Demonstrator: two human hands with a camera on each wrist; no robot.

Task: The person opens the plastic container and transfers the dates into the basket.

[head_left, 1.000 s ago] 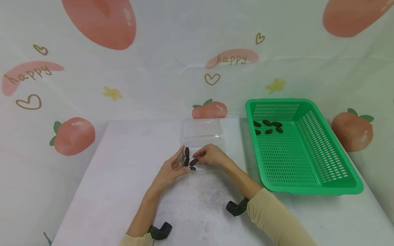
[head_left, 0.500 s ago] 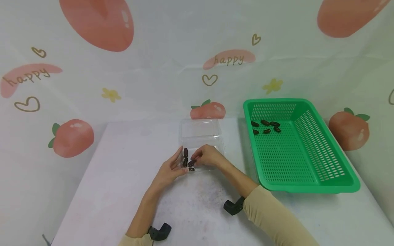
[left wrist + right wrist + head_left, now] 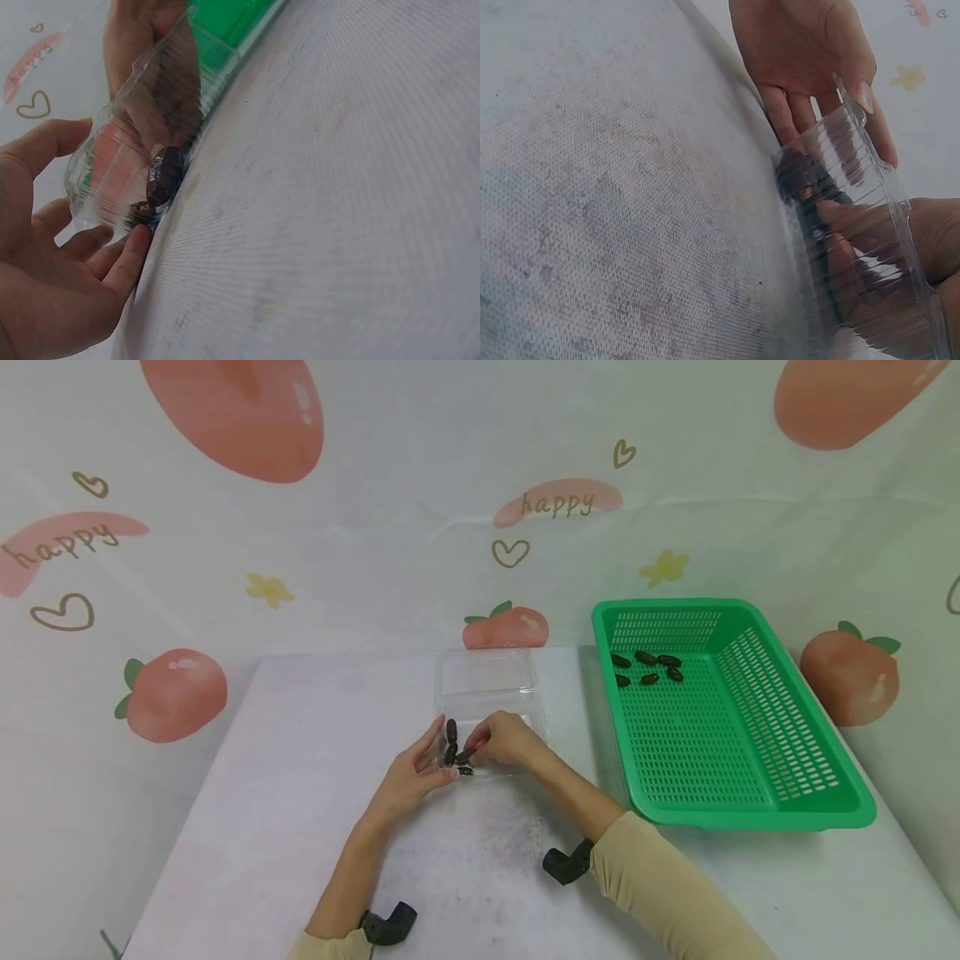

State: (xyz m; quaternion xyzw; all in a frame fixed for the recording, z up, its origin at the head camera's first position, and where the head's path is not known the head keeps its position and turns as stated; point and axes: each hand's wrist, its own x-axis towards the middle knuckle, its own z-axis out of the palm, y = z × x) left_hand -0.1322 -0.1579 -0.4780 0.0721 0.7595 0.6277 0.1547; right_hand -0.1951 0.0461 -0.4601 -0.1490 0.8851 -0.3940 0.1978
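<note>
A clear plastic clamshell container (image 3: pixel 486 675) stands on the table with its lid laid back toward the wall. My left hand (image 3: pixel 411 777) holds its near left corner, the thumb at the near rim and the fingers against the left wall. Dark brown dates (image 3: pixel 452 732) line the left side inside, and another date (image 3: pixel 467 771) lies by the near wall. With thumb and fingers reaching into the box, my right hand (image 3: pixel 510 742) pinches a date (image 3: pixel 463 758) low beside them. Through the plastic, a date (image 3: pixel 163 176) shows in the left wrist view.
On the right stands a green plastic basket (image 3: pixel 750 818) with several dates (image 3: pixel 647 657) in its far left corner. A printed cloth (image 3: pixel 360 585) hangs behind the white table (image 3: pixel 300 793).
My right fingertips have moved slightly left and down with the date, closer to the other dates. The left hand keeps its place on the container. The head view has shifted a little.
</note>
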